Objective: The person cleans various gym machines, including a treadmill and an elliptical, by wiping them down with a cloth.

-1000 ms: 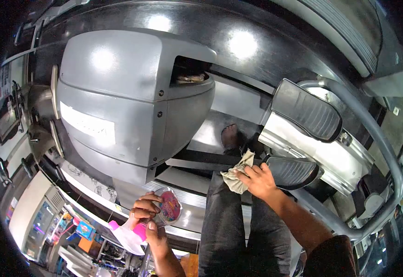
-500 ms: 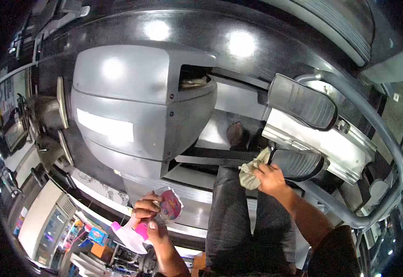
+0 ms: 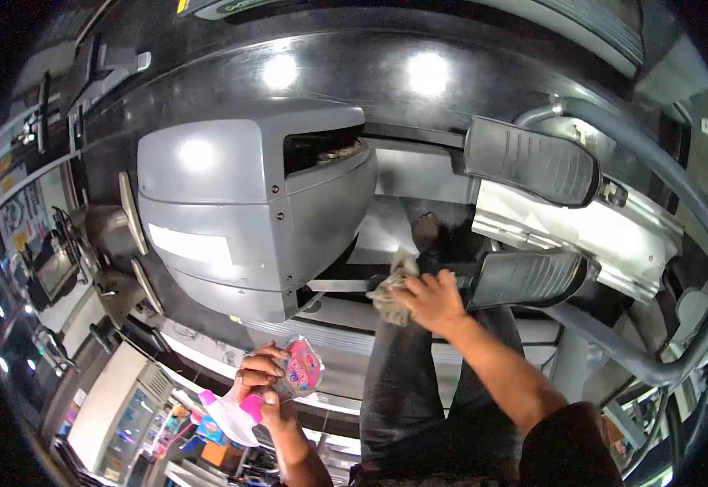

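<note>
My left hand (image 3: 266,381), at the lower left, is wrapped round a clear spray bottle (image 3: 301,367) with a pink label and a pink and white spray head (image 3: 232,414). My right hand (image 3: 433,302) presses a crumpled beige cloth (image 3: 393,294) against a dark bar of an exercise machine, left of the lower black foot pedal (image 3: 526,277). The cloth hides part of the bar. To the left is the machine's grey housing (image 3: 232,207), with a slot in its upper right side.
The upper foot pedal (image 3: 532,161) lies above a shiny metal rail plate (image 3: 569,235). A curved grey tube (image 3: 662,154) runs round the right side. My legs (image 3: 406,373) are at the bottom centre. A white cabinet (image 3: 110,398) stands lower left.
My right hand and the cloth have moved left along the bar, away from the lower pedal. My left hand still holds the bottle. The view has shifted slightly.
</note>
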Action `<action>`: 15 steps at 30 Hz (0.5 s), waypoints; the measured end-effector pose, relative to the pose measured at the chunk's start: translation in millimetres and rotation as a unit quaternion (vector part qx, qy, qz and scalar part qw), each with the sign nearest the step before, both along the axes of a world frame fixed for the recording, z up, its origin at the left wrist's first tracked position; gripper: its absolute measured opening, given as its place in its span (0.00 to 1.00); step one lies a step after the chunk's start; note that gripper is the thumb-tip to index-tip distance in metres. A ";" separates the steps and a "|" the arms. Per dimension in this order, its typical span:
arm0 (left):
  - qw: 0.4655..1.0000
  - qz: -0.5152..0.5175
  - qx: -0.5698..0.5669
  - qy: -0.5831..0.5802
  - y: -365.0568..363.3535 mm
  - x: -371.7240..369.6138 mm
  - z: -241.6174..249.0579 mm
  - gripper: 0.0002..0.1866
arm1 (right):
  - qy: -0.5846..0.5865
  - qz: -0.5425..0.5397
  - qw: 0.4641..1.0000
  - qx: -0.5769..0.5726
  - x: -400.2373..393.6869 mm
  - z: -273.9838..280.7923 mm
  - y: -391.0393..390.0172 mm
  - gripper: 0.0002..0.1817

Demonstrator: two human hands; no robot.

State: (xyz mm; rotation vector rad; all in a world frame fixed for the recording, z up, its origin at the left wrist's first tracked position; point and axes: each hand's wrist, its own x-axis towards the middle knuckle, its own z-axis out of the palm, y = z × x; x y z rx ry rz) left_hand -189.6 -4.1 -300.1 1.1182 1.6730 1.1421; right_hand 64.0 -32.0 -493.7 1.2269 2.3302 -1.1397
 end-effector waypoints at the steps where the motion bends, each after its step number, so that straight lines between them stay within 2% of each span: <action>1: 1.000 -0.015 -0.005 -0.001 2.3 3.9 5.4 0.18 | -0.056 0.014 0.998 0.016 14.7 -1.8 -8.1 0.27; 2: 1.000 -0.027 -0.005 -0.003 4.9 7.1 8.4 0.16 | -0.055 -0.024 0.998 -0.012 32.8 -0.7 -12.6 0.29; 4: 1.000 -0.024 0.003 -0.019 7.7 7.5 11.3 0.18 | -0.073 -0.112 0.991 0.013 72.6 -1.5 -27.3 0.28; 5: 0.999 -0.024 0.008 -0.025 10.0 6.6 11.6 0.19 | -0.114 -0.121 0.986 -0.017 92.6 4.0 -24.9 0.29; 7: 0.998 -0.041 0.014 -0.037 19.4 -2.0 7.5 0.20 | -0.097 -0.135 0.986 0.011 98.2 4.0 -30.3 0.31; 8: 0.998 -0.050 0.018 -0.037 24.2 -7.0 6.8 0.20 | -0.088 -0.143 0.986 0.025 94.0 3.0 -32.1 0.32; 9: 0.997 -0.062 0.023 -0.038 30.1 -12.7 5.3 0.19 | -0.080 -0.197 0.977 -0.004 86.8 8.3 -28.1 0.32; 12: 0.995 -0.096 0.020 -0.034 47.4 -41.0 5.2 0.18 | -0.065 -0.316 0.946 0.022 48.6 21.9 -35.8 0.35; 14: 0.993 -0.105 0.022 -0.044 54.9 -62.5 7.1 0.18 | 0.005 -0.313 0.948 0.057 13.8 20.2 -52.9 0.35; 15: 0.993 -0.106 0.019 -0.038 57.0 -71.8 8.2 0.18 | 0.027 -0.322 0.946 0.035 -6.5 33.3 -41.7 0.36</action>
